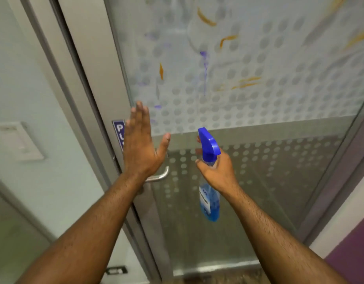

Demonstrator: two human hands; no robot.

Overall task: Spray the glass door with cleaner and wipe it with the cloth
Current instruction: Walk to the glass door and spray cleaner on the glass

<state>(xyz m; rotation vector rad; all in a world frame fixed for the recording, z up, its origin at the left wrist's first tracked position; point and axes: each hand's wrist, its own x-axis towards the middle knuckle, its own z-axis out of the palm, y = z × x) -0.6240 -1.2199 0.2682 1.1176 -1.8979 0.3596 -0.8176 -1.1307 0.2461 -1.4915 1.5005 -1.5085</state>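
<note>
Blue spray bottle [209, 148] gripped in right hand [218, 171].

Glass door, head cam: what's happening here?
A person stands at a frosted, dot-patterned glass door smeared with orange and purple marks. The right hand grips a blue spray bottle by the neck, nozzle aimed up at the glass. The left hand is open and flat, raised near the door's edge above the metal handle, partly covering a blue sign. No cloth is in view, and the marks show no wiping yet.
</note>
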